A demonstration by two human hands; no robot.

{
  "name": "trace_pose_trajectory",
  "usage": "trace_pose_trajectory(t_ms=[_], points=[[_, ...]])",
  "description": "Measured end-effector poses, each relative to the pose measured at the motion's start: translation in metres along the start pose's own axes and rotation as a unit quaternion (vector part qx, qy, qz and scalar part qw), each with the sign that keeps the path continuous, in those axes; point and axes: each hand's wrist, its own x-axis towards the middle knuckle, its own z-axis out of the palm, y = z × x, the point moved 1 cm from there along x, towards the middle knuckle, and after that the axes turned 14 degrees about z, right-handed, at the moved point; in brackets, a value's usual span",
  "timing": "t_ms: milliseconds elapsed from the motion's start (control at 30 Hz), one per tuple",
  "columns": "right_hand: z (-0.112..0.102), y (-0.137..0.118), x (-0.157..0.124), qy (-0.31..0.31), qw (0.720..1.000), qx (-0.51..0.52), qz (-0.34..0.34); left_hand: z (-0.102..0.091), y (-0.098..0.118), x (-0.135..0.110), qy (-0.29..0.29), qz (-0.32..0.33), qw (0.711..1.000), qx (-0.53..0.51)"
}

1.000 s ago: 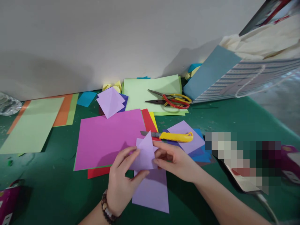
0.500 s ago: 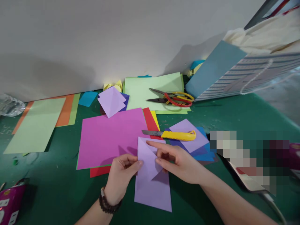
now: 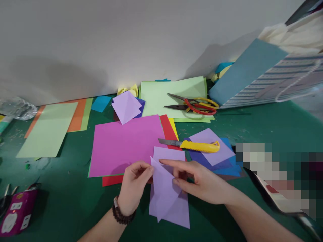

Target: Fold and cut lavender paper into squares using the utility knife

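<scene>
Both my hands work a lilac paper sheet [image 3: 168,198] lying on the green mat [image 3: 63,201]. My left hand [image 3: 133,188], with a dark bead bracelet on the wrist, pinches the sheet's left edge near the top. My right hand [image 3: 199,181] grips a folded triangular flap of the same sheet, its forefinger stretched across the flap's top edge. The flap stands partly lifted off the sheet. Just beyond the sheet lie a large magenta sheet [image 3: 126,144] and a yellow utility knife [image 3: 193,145].
Scissors [image 3: 193,104] rest on a pale green sheet [image 3: 161,95] by the wall. A folded lilac square [image 3: 126,107], green and orange sheets [image 3: 50,129], blue and lilac sheets [image 3: 214,154] lie around. A striped paper bag [image 3: 264,77] leans at right; a magenta box [image 3: 17,211] sits lower left.
The lilac flap has been turned down and across the sheet, its point now aiming toward me instead of up. Both hands shifted slightly right in the picture as the view panned.
</scene>
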Motion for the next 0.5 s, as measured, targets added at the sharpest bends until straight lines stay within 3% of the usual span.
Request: trace_pose_trajectory(t_ms=[100,167,300,400,500], points=[[0.001,0.002,0.002,0.010,1.000,0.023,0.011,0.000,0.001,-0.003,0.001,0.038,0.998,0.058],[0.002,0.003,0.004,0.053,0.996,0.061,0.022,0.002,0.002,-0.007,0.002,0.101,0.986,0.135],[0.004,0.006,0.007,0.123,0.980,0.150,0.037,0.005,-0.002,-0.016,-0.062,0.225,0.918,0.322],[0.004,0.007,0.009,0.079,0.976,0.197,0.047,0.004,-0.007,-0.017,-0.089,0.236,0.899,0.358],[0.003,0.010,0.011,0.022,0.967,0.249,0.040,0.003,-0.006,-0.013,-0.091,0.196,0.926,0.308]])
